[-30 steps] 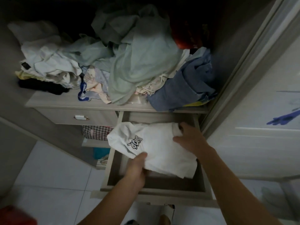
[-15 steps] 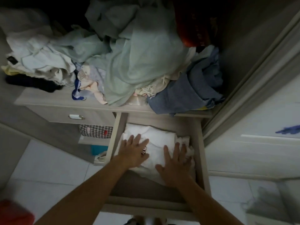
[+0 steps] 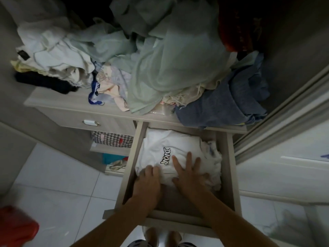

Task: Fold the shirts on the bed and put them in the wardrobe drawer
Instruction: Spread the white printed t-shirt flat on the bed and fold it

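Observation:
A folded white shirt [image 3: 179, 145] with a black logo lies inside the open wardrobe drawer [image 3: 229, 168], filling its far half. My right hand [image 3: 191, 172] presses flat on the shirt's near right part, fingers spread. At the shirt's near left edge my left hand [image 3: 148, 181] has its fingers bent down onto the cloth; whether they grip it I cannot tell. More crumpled white cloth [image 3: 213, 157] sits along the drawer's right side.
A heap of loose clothes [image 3: 169, 68] covers the shelf above the drawer, with blue folded fabric [image 3: 222, 104] overhanging its right end. A shut drawer [image 3: 90, 123] is at left. A white wardrobe door [image 3: 284, 157] stands right. A red object [image 3: 16, 227] sits on the tiled floor.
The shirt went from being held above the drawer to lying in it. My left hand slid back from the logo to the near left edge; my right hand stays pressed.

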`<state>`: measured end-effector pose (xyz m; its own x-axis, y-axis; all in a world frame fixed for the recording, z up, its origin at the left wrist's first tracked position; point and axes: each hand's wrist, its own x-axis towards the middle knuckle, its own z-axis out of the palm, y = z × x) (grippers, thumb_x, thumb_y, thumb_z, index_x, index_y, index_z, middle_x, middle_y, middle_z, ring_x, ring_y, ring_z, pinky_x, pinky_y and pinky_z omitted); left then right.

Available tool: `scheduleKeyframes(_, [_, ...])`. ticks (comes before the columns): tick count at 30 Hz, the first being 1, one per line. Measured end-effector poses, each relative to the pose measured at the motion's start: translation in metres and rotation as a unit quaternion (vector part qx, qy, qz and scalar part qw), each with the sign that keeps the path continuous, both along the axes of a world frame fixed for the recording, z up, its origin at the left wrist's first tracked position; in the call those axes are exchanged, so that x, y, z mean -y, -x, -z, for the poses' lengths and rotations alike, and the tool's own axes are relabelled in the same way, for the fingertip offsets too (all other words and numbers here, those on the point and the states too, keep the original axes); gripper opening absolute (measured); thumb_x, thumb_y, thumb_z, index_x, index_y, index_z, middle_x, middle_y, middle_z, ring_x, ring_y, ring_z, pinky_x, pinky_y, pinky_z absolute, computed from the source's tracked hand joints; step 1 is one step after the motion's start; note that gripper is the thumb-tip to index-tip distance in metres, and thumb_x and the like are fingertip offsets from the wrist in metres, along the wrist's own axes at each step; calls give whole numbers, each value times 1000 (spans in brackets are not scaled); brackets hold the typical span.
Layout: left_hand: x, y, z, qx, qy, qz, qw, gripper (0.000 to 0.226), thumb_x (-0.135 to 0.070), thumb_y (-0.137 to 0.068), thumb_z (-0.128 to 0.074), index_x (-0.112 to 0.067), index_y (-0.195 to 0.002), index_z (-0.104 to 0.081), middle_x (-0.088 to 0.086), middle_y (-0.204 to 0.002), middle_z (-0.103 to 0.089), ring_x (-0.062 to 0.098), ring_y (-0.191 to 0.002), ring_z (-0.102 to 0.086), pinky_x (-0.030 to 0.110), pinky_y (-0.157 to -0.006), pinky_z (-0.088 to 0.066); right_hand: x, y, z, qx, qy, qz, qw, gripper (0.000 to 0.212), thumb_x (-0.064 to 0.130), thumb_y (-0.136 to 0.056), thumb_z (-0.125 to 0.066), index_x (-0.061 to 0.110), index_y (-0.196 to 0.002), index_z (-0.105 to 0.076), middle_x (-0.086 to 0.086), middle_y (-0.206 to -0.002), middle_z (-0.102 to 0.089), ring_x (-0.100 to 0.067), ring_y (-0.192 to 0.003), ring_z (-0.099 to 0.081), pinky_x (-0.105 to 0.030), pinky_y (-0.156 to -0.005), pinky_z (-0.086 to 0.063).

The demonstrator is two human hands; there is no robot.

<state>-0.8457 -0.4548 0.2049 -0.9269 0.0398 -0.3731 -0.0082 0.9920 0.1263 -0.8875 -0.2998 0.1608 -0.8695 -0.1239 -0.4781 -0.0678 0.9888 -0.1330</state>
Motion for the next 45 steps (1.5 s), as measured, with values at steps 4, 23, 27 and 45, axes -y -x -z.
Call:
scheduleKeyframes(4, [6,1,2,115,-54,36,991,76,-46,-85,-64,-32,-148,-24,8,-157,-9,37,-144,-12,53,-109,-36,7,30,4,-33,-21,19,999,77,52,-96,-49,52,-150,7,-11,-161,24,-47,-146,12,-80,-100,-23])
scheduleKeyframes(23, [11,-29,6,207,-53,63,975,85,-33,-92,-59,-45,-152,-1,-3,-159,30,37,-145,25,59,-116,-23,-6,89,-1,-75,-27,-12,997,74,47,-97,-48,43,-154,-1,-13,-163,16,-44,-148,8,-75,-106,-19])
scheduleKeyframes(27, [11,-27,7,158,-69,48,984,69,-42,-92,-55,-47,-148,-16,-3,-163,13,36,-149,10,60,-115,-22,-4,54,-13,-109,33,-19,993,73,36,-93,-49,33,-156,-12,-14,-164,9,-39,-149,9,-60,-119,-2])
scheduleKeyframes(45, [-103,-31,-68,164,-669,-126,714,31,-23,-79,-70,-32,-109,-67,-4,-114,-71,17,-106,-68,36,-82,-53,-79,-184,-149,-267,525,573,570,43,10,-101,-50,29,-139,-51,15,-137,-56,3,-120,-57,-23,-105,-45])
